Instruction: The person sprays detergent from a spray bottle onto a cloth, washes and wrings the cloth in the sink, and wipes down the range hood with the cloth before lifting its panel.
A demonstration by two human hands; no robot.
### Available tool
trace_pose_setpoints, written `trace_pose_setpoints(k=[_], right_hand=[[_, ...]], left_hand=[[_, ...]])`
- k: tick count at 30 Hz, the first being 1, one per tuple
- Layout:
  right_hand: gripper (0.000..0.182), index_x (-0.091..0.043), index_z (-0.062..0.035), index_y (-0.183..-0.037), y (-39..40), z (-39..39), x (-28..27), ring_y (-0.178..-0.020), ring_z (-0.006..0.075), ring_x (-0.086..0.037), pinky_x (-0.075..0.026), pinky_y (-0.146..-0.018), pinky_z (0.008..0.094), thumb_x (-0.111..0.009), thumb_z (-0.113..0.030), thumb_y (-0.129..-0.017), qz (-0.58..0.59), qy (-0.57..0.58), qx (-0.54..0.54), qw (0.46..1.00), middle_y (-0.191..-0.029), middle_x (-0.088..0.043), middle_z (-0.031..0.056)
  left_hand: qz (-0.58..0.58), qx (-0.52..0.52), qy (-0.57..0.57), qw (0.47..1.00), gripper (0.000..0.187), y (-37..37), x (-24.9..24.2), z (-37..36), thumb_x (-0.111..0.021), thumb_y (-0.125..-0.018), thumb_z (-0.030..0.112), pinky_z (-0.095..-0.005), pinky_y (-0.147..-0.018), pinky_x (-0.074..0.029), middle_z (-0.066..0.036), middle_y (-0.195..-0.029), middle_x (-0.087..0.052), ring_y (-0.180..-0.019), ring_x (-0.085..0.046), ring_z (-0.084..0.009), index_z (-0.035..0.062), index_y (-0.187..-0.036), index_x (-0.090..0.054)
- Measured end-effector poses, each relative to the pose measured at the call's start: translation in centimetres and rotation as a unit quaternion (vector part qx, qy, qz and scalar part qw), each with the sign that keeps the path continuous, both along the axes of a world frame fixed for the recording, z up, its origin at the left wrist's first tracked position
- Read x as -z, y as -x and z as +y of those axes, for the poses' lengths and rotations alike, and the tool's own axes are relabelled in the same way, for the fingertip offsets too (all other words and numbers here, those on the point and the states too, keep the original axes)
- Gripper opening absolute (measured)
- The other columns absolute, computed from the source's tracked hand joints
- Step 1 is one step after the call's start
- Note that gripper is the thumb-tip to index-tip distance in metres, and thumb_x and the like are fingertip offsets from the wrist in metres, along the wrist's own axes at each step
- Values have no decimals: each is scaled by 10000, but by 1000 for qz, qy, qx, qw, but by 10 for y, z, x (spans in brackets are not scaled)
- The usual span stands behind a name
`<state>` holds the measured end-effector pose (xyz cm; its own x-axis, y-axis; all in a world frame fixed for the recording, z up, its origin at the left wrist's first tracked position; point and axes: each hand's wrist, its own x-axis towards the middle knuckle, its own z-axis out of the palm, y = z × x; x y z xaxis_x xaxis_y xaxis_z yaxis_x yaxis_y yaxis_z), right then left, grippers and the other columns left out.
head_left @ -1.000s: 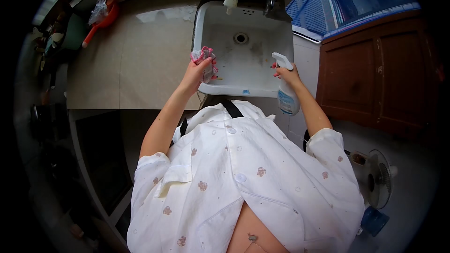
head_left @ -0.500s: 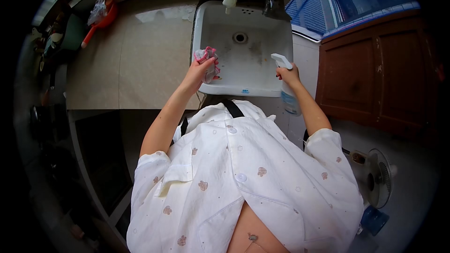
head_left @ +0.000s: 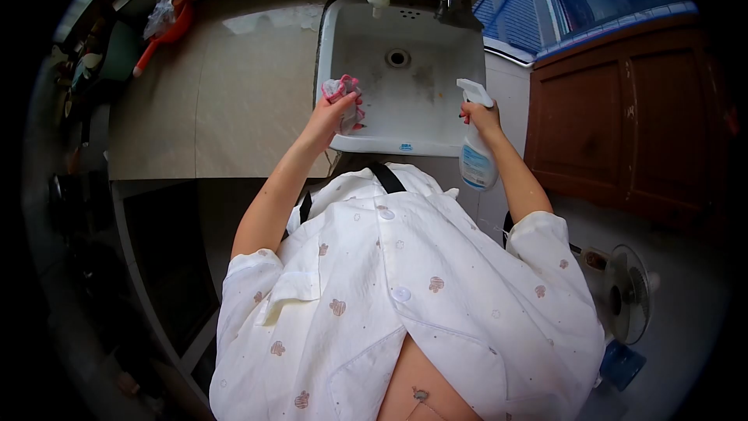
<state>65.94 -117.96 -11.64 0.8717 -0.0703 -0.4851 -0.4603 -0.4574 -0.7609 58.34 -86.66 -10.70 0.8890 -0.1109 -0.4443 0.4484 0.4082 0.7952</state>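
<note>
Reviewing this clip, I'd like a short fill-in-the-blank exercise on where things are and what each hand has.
1. The left hand grips a cloth with ____ trim.
2. The spray bottle is in the person's ____ hand.
3. From the person's viewpoint, the counter adjoins the sink on its ____ side.

Missing words: pink; right; left.

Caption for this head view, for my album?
Over a white sink, the left hand grips a pink-edged cloth, the right a spray bottle.

Spray bottle label (head_left: 475, 164) illegibly small
</note>
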Motion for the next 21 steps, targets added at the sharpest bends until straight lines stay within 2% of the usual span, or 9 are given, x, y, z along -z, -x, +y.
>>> trace_pose_setpoints(k=[2, 3, 6, 8, 12, 14, 18, 20, 21], right_hand=[[188, -595, 47, -747, 5, 5, -3, -481, 127, -527, -438, -475, 251, -536, -92, -636, -88, -148, 13, 985, -631, -595, 90], [188, -595, 47, -747, 6, 5, -2, -481, 127, -527, -438, -475, 251, -536, -92, -636, -88, -148, 13, 985, -631, -595, 90], [196, -596, 46, -750, 6, 2, 4, -486, 134, -533, -441, -477, 257, -538, -99, -630, -101, -122, -49, 986, -633, -593, 90], [247, -611, 49, -825, 1, -2, 7, -552, 133, -554, -449, -520, 249, -531, -91, -638, -18, 52, -26, 998, -757, -623, 103], [212, -630, 42, -759, -3, -5, 12, -539, 127, -569, -461, -512, 250, -562, -104, -621, -18, 29, 7, 999, -738, -637, 96], [195, -619, 44, -695, 4, 0, 3, -478, 134, -558, -459, -492, 245, -571, -125, -612, -100, -114, -5, 988, -614, -611, 95], [216, -620, 50, -727, 4, -4, 8, -482, 137, -560, -464, -498, 245, -565, -127, -616, -86, -93, -26, 992, -623, -613, 97], [212, -617, 52, -780, 0, -5, 11, -518, 125, -558, -464, -497, 249, -542, -89, -641, -28, 54, 0, 998, -714, -629, 90], [212, -617, 52, -780, 0, -4, 10, -518, 125, -558, -464, -497, 249, -542, -89, -641, -27, 54, -1, 998, -714, -629, 90]], left_hand=[[1, -3, -3, 1000, 342, 0, -1, -1, -557, -864, 248, -307, -621, -541, -15, -948, -567, -775, -599, -134, 115, -1167, -469], [0, 0, -3, 1000, 347, 1, 0, 0, -557, -864, 248, -308, -621, -541, -15, -947, -567, -774, -599, -134, 112, -1171, -467], [-3, 5, 3, 1000, 350, 2, 1, 1, -555, -865, 246, -309, -621, -541, -16, -944, -567, -772, -599, -134, 110, -1174, -465], [-4, 7, 8, 1000, 348, 2, 1, 1, -553, -865, 244, -310, -620, -541, -17, -943, -567, -770, -598, -135, 111, -1174, -465], [-3, 4, -2, 1000, 330, 3, -1, 0, -547, -868, 239, -309, -612, -539, -20, -930, -564, -766, -597, -136, 110, -1161, -468], [-5, 0, -1, 1000, 325, 3, 1, 1, -545, -869, 238, -309, -610, -539, -20, -925, -563, -765, -597, -137, 110, -1158, -469], [-3, -3, 3, 1000, 318, 5, 2, 0, -546, -868, 234, -309, -605, -537, -23, -923, -561, -762, -596, -139, 110, -1150, -467], [-3, -4, 5, 1000, 317, 6, 3, 1, -546, -868, 233, -310, -604, -537, -23, -924, -560, -760, -596, -139, 111, -1149, -467], [-5, -3, 4, 1000, 315, 7, 0, 1, -547, -867, 233, -310, -605, -537, -24, -924, -560, -759, -596, -140, 111, -1146, -467]])
